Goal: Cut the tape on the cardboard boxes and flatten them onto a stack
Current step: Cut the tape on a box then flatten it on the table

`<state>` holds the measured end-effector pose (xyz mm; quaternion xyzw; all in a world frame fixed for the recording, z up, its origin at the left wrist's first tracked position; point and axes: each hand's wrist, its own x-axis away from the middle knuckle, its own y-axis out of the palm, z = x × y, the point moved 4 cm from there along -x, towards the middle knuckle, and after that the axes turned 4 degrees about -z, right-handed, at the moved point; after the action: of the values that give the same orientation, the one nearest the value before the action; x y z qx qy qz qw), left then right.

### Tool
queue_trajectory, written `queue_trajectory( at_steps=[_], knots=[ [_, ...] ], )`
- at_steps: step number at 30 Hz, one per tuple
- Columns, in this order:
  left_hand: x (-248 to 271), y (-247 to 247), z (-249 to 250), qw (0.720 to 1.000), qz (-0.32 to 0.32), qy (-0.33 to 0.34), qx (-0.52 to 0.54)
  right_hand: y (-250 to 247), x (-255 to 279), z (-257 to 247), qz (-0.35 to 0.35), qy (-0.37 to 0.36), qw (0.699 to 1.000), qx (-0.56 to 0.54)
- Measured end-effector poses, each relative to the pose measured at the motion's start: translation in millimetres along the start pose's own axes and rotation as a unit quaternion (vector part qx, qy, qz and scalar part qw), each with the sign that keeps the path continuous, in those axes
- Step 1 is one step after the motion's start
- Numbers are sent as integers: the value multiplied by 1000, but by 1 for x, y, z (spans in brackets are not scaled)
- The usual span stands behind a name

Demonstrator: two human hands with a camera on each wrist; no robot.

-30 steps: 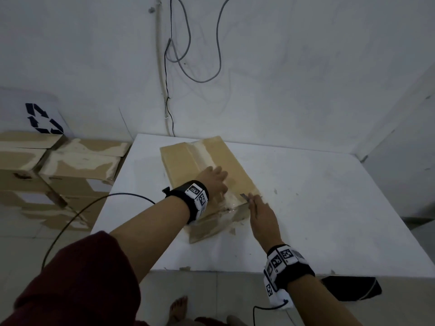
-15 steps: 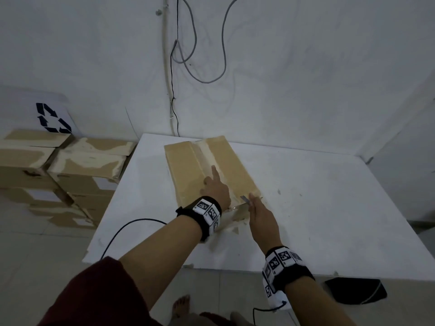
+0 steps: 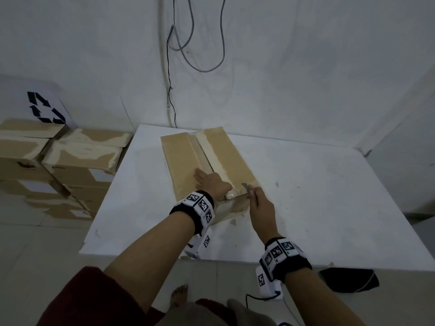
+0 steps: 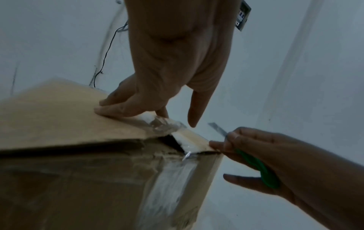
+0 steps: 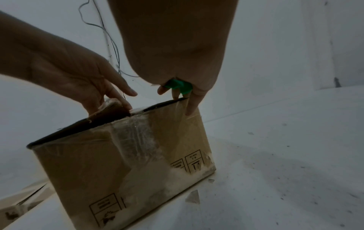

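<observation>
A brown cardboard box (image 3: 183, 156) lies on the white table (image 3: 329, 196), its top seam split into a dark gap. My left hand (image 3: 207, 180) rests with straight fingers on the left top flap near the front edge; in the left wrist view that flap (image 4: 59, 112) is lifted slightly and the thumb hangs free. My right hand (image 3: 261, 205) grips a green utility knife (image 4: 260, 169) with its blade (image 3: 246, 186) pointing up, at the box's near right top corner. In the right wrist view its fingertips touch the box's front edge (image 5: 185, 101). Crumpled clear tape (image 5: 135, 135) runs down the near face.
Several taped cardboard boxes (image 3: 77, 158) are stacked on the floor left of the table, below a recycling sign (image 3: 44, 109). Cables (image 3: 174, 67) hang on the wall behind. A black bag (image 3: 348, 278) lies on the floor at the table's near right. Small tape scraps (image 5: 194, 197) lie beside the box.
My left hand slid from the middle seam onto the left flap, fingers now pointing left. The seam gapes darker. The right hand with the knife stays at the near right corner.
</observation>
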<state>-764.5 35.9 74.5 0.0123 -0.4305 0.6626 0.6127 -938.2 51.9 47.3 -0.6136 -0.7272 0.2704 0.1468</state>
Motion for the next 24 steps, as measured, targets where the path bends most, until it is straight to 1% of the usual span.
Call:
queue_trajectory(
  at_steps=[2, 4, 5, 7, 8, 9, 11, 14, 17, 20, 21, 24],
  knots=[
    [1, 4, -8, 999, 9, -11, 48, -1, 0, 1, -1, -1, 999, -34],
    [-2, 11, -16, 994, 15, 14, 108, 1, 3, 3, -18, 3, 999, -46],
    [0, 14, -18, 988, 32, 30, 147, 1, 5, 3, -10, -7, 999, -40],
    [4, 16, -20, 978, 61, 58, 192, -2, 12, 1, 33, -42, 998, -27],
    [3, 18, -22, 974, 64, 67, 207, -3, 16, -2, 38, -51, 998, -29],
    [2, 20, -23, 970, 62, 73, 225, -2, 19, -2, 28, -52, 998, -32],
    [-1, 21, -24, 959, 71, 83, 262, 2, 26, 0, 0, -59, 998, -1],
    [-4, 22, -26, 934, 101, 98, 330, 6, 29, -2, -10, -96, 994, 42],
    [-2, 23, -23, 921, 96, 105, 362, 15, 29, -3, -36, -90, 994, 53],
    [3, 21, -22, 927, 93, 90, 351, 22, 27, -2, -45, -68, 993, 87],
    [3, 21, -22, 927, 92, 95, 351, 24, 27, -3, -48, -62, 992, 94],
    [-2, 25, -24, 913, 80, 91, 390, 29, 23, -7, -58, -52, 991, 106]
  ],
)
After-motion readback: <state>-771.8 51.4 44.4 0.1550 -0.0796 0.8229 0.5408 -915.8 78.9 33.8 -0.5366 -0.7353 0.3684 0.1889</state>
